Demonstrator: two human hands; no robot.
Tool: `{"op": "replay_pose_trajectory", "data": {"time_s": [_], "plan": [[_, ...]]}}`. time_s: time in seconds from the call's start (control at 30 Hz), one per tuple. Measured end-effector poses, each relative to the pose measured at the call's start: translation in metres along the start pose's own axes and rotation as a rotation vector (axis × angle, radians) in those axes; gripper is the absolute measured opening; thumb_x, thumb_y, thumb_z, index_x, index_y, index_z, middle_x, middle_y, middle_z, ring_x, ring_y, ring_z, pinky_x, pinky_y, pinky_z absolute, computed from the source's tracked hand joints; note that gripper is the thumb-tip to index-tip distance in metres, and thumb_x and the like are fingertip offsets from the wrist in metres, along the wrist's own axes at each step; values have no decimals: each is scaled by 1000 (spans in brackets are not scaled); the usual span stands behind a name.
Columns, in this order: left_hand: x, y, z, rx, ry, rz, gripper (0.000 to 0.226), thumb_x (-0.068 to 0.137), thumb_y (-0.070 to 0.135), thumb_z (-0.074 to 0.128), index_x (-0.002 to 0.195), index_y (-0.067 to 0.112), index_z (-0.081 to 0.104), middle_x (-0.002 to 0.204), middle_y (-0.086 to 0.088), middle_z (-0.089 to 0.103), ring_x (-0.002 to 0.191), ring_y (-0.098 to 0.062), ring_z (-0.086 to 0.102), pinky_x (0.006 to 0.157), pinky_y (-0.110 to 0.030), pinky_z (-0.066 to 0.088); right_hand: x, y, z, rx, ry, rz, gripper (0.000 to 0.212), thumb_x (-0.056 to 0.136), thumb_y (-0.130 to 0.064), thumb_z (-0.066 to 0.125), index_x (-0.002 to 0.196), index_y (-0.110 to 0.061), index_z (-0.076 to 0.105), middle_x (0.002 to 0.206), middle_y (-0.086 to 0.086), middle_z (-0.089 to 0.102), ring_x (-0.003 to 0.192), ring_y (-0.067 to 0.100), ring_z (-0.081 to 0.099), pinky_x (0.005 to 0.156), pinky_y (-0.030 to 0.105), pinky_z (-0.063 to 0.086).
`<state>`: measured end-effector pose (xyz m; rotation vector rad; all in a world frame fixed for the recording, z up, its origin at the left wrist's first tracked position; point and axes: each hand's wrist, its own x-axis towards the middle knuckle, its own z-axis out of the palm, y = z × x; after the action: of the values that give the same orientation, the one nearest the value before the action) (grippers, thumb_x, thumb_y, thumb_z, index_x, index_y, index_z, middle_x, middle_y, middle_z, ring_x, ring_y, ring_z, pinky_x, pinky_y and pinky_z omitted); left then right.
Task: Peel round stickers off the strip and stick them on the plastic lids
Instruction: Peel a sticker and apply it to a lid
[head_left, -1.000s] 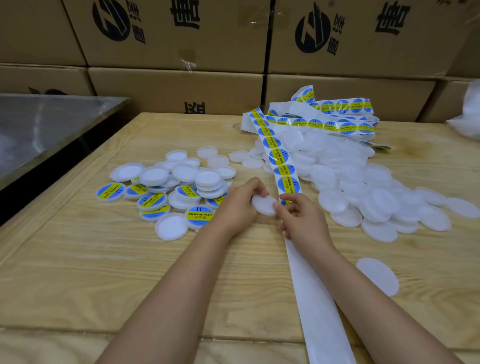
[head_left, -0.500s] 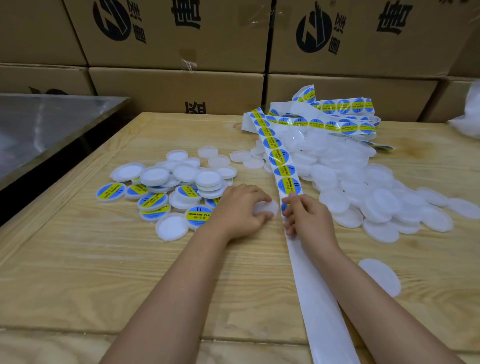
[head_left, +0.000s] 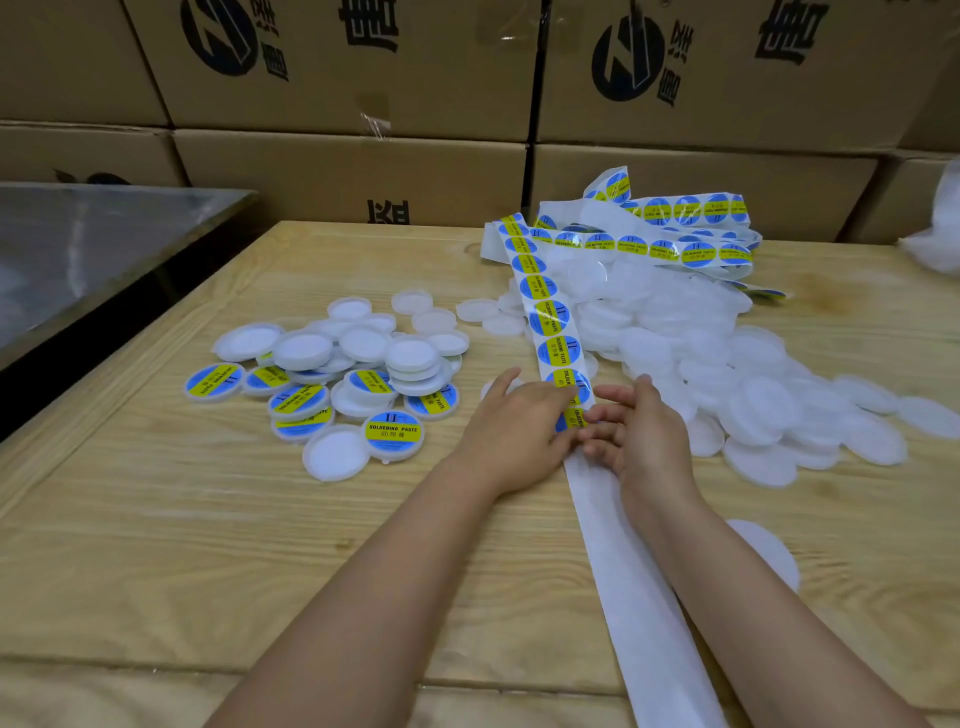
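Observation:
A white backing strip (head_left: 628, 571) carrying round blue-and-yellow stickers (head_left: 550, 317) runs from the far pile toward me. My left hand (head_left: 514, 431) lies flat over a plain white lid (head_left: 496, 387), of which only an edge shows. Its index finger presses on the strip. My right hand (head_left: 639, 436) rests on the strip from the right, with loosely bent fingertips touching the nearest sticker (head_left: 571, 418). That sticker is half hidden between both hands. Labelled lids (head_left: 393, 434) lie in a pile to the left, and plain lids (head_left: 727, 374) are heaped to the right.
A wooden table (head_left: 208, 545) carries everything. Cardboard boxes (head_left: 353, 171) are stacked along its far edge. A metal surface (head_left: 78, 249) stands lower at the left. One loose lid (head_left: 769, 551) lies beside my right forearm. Coiled sticker strip (head_left: 675, 244) tops the far pile.
My left hand has lowered the lid to the table and stretched its index finger onto the strip. My right hand has shifted slightly right and opened its fingers at the sticker's edge.

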<state>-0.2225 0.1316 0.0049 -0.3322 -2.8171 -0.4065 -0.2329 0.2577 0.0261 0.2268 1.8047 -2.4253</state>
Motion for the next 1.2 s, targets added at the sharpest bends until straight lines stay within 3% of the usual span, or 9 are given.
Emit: {"op": "replay_pose_trajectory", "data": {"time_s": [0.17, 0.43, 0.57, 0.7, 0.77, 0.83, 0.93, 1.07, 1.2], "plan": [[3, 1, 4, -70, 35, -53, 52, 87, 47, 56, 131, 19, 52, 130, 4, 56, 124, -15, 44, 113, -35, 14, 5, 1, -4, -63, 113, -129, 41, 101, -30, 32, 81, -8, 60, 53, 2, 56, 37, 12, 50, 34, 19, 37], [3, 8, 3, -244, 136, -67, 34, 78, 23, 69, 110, 14, 59, 101, -3, 62, 97, -24, 51, 80, -23, 28, 8, 9, -5, -252, 152, -305, 35, 98, -29, 37, 76, -17, 61, 51, -7, 57, 49, 13, 53, 47, 28, 41], [1, 9, 1, -296, 90, -94, 27, 80, 20, 65, 100, 16, 47, 88, -2, 61, 85, -16, 54, 109, -30, 18, 8, 10, -5, -311, 195, -374, 33, 97, -26, 37, 75, -20, 60, 58, -7, 58, 54, 7, 55, 61, 33, 46], [0, 15, -6, -537, 20, -221, 19, 70, 21, 57, 83, 17, 43, 71, -1, 53, 76, -12, 44, 86, -39, 37, 8, 11, -5, -335, 205, -413, 31, 96, -24, 39, 73, -23, 60, 62, -7, 60, 66, 10, 56, 67, 29, 45], [2, 16, -10, -661, -34, -288, 18, 60, 27, 52, 74, 17, 46, 70, -2, 54, 83, -26, 47, 81, -41, 41, 8, 11, -4, -323, 191, -395, 31, 96, -23, 39, 72, -24, 60, 65, -6, 61, 69, 12, 56, 68, 28, 44], [4, 14, -11, -787, -63, -321, 10, 56, 22, 50, 62, 18, 43, 74, -11, 59, 92, -35, 55, 93, -48, 39, 8, 11, -4, -338, 187, -371, 32, 96, -24, 39, 71, -24, 60, 68, -5, 62, 72, 14, 57, 67, 26, 42], [7, 11, -12, -916, -82, -375, 10, 53, 19, 49, 59, 13, 43, 75, -20, 56, 93, -33, 56, 86, -53, 42, 8, 13, -5, -395, 188, -360, 33, 97, -25, 37, 71, -25, 58, 76, -5, 67, 76, 9, 57, 66, 19, 40], [6, 11, -14, -1003, -54, -453, 9, 53, 18, 48, 63, 17, 46, 78, -13, 59, 116, -31, 50, 107, -48, 33, 3, 10, -3, -392, 168, -495, 28, 95, -18, 38, 85, -16, 64, 81, -6, 69, 76, 4, 60, 67, 14, 44], [6, 13, -21, -1175, 4, -517, 23, 53, 17, 47, 76, 16, 48, 98, -21, 54, 90, -24, 52, 77, -30, 41, -2, 11, 6, -214, 96, -341, 20, 96, -16, 42, 88, -14, 61, 81, -2, 66, 78, 19, 63, 68, 31, 52]]}}
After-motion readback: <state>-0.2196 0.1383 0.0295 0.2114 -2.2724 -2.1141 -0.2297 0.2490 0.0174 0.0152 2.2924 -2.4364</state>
